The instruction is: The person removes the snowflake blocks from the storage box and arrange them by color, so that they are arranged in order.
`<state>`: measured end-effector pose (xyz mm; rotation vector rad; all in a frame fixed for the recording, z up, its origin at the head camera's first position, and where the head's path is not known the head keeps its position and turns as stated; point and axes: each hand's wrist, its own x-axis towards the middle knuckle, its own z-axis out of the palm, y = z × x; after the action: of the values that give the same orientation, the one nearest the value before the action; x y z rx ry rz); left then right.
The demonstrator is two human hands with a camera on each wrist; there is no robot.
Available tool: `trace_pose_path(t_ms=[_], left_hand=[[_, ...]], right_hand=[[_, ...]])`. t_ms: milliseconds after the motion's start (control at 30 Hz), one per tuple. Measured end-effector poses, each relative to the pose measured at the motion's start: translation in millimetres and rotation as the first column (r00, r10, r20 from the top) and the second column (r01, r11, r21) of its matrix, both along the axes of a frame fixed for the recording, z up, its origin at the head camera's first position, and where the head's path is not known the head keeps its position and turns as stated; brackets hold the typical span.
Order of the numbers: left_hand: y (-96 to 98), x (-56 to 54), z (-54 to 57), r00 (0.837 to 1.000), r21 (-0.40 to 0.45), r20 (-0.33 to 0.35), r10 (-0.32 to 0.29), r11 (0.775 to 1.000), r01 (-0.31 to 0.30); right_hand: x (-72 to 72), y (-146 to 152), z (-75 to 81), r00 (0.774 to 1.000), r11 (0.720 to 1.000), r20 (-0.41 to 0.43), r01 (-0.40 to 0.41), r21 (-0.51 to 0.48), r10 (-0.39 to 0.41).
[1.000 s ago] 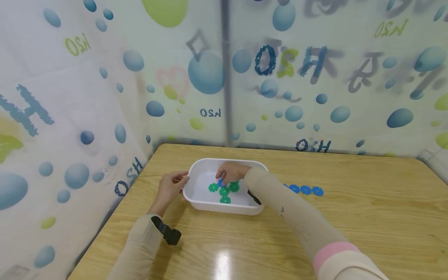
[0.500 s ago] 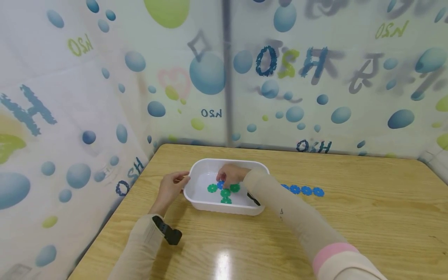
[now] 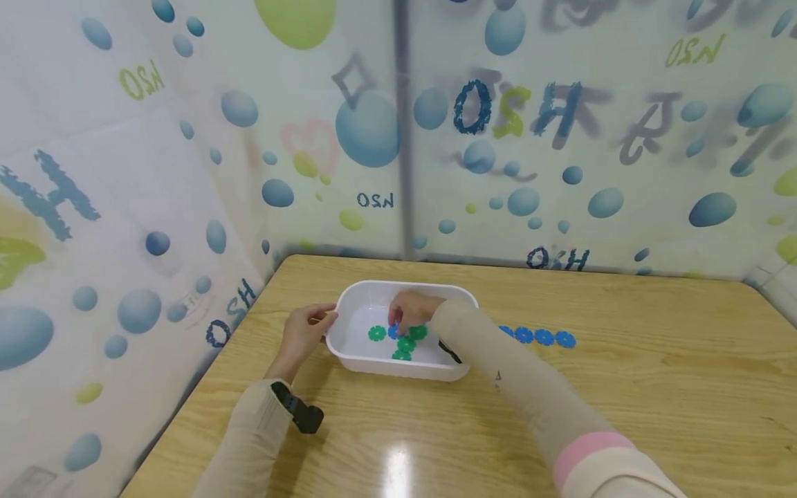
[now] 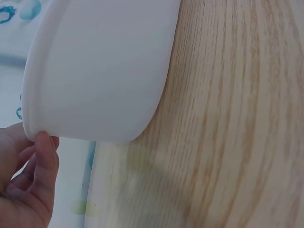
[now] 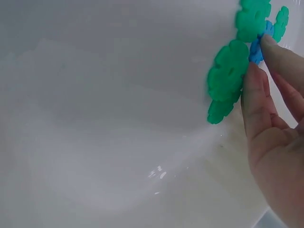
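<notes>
My left hand (image 3: pixel 304 337) pinches the left end of a white plastic basin (image 3: pixel 398 369); in the left wrist view, its fingertip and thumb grip the rim. Inside the basin, my right hand (image 3: pixel 416 311) reaches down to a blue flower-shaped disc (image 3: pixel 393 332), pinching it between thumb and fingers in the right wrist view. Several green flower-shaped discs lie around it. One green disc (image 3: pixel 376 333) sits apart to the left, another (image 3: pixel 418 333) is beside the hand, and two overlap in front, the upper green disc (image 5: pixel 229 70) close by the fingertips.
A row of blue discs (image 3: pixel 544 337) lies on the wooden table (image 3: pixel 623 387) to the right of the basin, its left end hidden by the right sleeve. Behind the table hangs a patterned curtain (image 3: pixel 529 138), with another at the left side.
My right hand has shifted slightly right and closed in on the blue disc, which sits a little lower. The nearby green disc has slid slightly right. My left hand stays at the rim.
</notes>
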<state>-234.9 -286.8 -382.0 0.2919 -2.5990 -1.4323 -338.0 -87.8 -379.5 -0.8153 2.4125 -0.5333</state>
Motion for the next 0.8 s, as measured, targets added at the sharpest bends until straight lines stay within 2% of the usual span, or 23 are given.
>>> trace_pose_path(t_ms=[200, 367, 600, 800], left_hand=[[0.0, 0.6, 0.6, 1.0, 0.004, 0.005, 0.009, 1.0, -0.009], [-0.1, 0.5, 1.5, 1.0, 0.008, -0.003, 0.004, 1.0, -0.004], [1.1, 0.5, 1.4, 1.0, 0.005, -0.01, 0.001, 1.0, -0.001], [2.1, 0.4, 0.7, 1.0, -0.009, 0.005, 0.009, 1.0, -0.009]], right_hand=[[1.7, 0, 1.9, 0.999, 0.999, -0.032, -0.035, 0.01, 0.036], [3.7, 0, 3.1, 0.998, 0.999, -0.048, -0.029, 0.035, 0.03], [7.7, 0, 7.7, 0.999, 0.999, -0.032, -0.004, 0.051, 0.005], [10.0, 1, 9.5, 1.0, 0.998, -0.015, -0.012, 0.056, 0.013]])
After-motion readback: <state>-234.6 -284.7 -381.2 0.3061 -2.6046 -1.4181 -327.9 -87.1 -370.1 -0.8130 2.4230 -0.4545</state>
